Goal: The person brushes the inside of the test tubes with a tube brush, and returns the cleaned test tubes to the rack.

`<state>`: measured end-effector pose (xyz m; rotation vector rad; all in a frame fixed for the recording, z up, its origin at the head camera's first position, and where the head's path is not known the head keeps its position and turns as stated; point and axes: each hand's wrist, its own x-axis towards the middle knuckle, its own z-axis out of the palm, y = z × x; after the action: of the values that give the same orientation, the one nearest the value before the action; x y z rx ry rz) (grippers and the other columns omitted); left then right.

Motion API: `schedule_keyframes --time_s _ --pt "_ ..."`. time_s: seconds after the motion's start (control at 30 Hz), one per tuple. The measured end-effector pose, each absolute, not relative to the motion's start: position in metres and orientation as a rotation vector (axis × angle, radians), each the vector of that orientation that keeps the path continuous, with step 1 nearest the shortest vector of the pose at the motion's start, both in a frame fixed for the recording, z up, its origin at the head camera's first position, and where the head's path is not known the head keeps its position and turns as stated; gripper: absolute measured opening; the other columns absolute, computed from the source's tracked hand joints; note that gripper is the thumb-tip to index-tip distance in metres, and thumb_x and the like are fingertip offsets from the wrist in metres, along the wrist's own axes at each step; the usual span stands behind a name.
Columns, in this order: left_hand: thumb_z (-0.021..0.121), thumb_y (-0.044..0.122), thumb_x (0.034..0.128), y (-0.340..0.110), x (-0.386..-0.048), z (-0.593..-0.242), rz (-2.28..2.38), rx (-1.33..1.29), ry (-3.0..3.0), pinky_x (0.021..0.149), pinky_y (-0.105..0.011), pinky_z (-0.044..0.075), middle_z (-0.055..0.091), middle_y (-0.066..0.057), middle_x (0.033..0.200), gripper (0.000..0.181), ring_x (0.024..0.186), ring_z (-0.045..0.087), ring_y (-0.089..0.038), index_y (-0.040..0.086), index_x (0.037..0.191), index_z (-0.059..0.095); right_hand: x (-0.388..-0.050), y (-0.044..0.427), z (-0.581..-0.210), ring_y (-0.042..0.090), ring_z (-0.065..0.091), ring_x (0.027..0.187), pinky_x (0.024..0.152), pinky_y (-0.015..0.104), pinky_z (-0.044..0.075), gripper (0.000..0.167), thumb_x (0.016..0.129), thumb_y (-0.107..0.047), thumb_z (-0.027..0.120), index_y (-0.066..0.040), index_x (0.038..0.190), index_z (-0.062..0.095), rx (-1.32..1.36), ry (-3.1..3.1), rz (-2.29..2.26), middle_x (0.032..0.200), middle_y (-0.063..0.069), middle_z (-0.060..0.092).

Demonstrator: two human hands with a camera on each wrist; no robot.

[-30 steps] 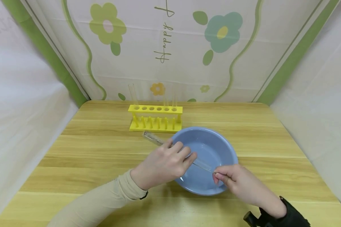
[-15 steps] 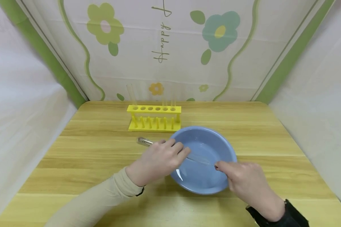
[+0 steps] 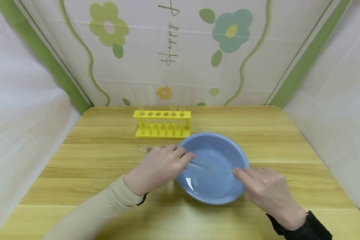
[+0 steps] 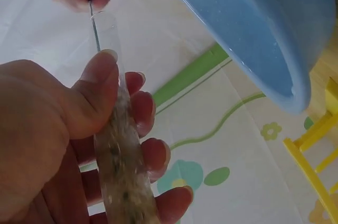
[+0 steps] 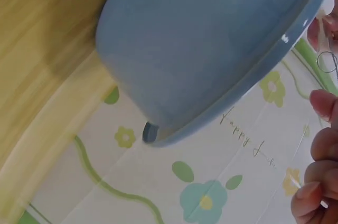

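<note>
My left hand (image 3: 159, 167) grips a clear test tube (image 3: 142, 148), its closed end to the left and its mouth over the basin. In the left wrist view my thumb and fingers curl round the tube, and the pale bristles of a test tube brush (image 4: 125, 176) fill its lower part. The brush's thin wire handle (image 4: 95, 29) comes out of the mouth. At the basin's right rim, my right hand (image 3: 268, 191) pinches the far end of this wire. A wire loop (image 5: 326, 62) shows beside the right fingers in the right wrist view.
A blue basin (image 3: 211, 196) stands on the wooden table (image 3: 87, 163) under both hands. Behind it to the left is a yellow test tube rack (image 3: 163, 136) with three clear tubes standing in it. A flowered cloth (image 3: 192, 76) hangs at the table's back edge.
My left hand has moved left with the tube and my right hand to the right, so they are farther apart. The tube is more level, and its bristles lie farther from the closed end.
</note>
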<state>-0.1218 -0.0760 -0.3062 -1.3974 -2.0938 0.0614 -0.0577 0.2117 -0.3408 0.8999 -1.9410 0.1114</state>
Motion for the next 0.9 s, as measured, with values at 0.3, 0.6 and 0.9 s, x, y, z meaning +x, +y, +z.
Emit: schedule_keyframes --time_s 0.3,0.6,0.9 --pt "0.082 0.01 0.0796 -0.083 -0.127 -0.304 0.0 -1.392 -2.13 0.048 -0.024 0.048 0.066 -0.001 0.082 0.024 0.06 0.057 -0.016 0.01 0.098 0.067 -0.059 0.227 -0.347 0.006 0.021 0.041 0.038 0.018 0.011 0.03 0.093 0.005 0.044 -0.005 0.082 0.07 0.87 -1.868 0.055 0.051 -0.003 0.036" --pt "0.081 0.011 0.0822 -0.086 -0.129 -0.303 -0.002 -1.378 -2.159 0.047 -0.027 0.049 0.065 -0.002 0.08 0.022 0.06 0.057 -0.018 0.009 0.098 0.066 -0.058 0.236 -0.346 0.005 0.017 0.042 0.039 0.019 0.007 0.032 0.088 0.008 0.042 -0.003 0.082 0.071 0.848 -1.845 0.03 0.051 -0.004 0.032" --pt "0.087 0.019 0.0756 -0.089 -0.133 -0.304 -0.002 -1.393 -2.19 0.049 -0.027 0.051 0.065 -0.002 0.081 0.034 0.064 0.061 -0.018 0.009 0.1 0.065 -0.055 0.242 -0.343 0.005 0.016 0.043 0.039 0.019 0.007 0.031 0.097 0.002 0.045 -0.003 0.081 0.071 0.844 -1.834 0.035 0.051 -0.004 0.03"
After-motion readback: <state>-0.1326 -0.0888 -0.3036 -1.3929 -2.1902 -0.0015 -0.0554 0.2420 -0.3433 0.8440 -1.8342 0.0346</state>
